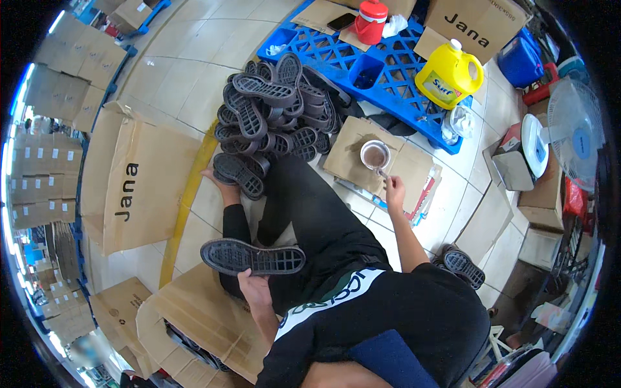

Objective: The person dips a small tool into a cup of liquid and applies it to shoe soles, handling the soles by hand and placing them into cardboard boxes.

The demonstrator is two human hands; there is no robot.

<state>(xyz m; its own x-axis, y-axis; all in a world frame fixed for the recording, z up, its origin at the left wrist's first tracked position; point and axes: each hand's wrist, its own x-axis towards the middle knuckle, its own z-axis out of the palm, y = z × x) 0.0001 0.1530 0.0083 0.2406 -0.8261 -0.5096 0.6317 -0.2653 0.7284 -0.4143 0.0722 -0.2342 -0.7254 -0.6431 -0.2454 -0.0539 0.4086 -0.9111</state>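
Note:
My left hand (253, 286) grips a black rubber shoe sole (252, 257), held flat with its tread up, beside my left knee. My right hand (392, 189) reaches forward and pinches a thin brush handle whose tip dips into a small round tin (374, 155) of brownish glue. The tin stands on a flattened piece of cardboard (414, 169). A heap of black soles (275, 119) lies on the tiled floor just beyond my bare foot (217, 180). My legs in black trousers stretch toward the heap.
A blue plastic pallet (336, 55) at the back carries a yellow jug (447, 76), a red flask (370, 21) and cardboard. Open cartons (132, 181) lie on the left, a white fan (572, 132) on the right, more soles (463, 266) by my right side.

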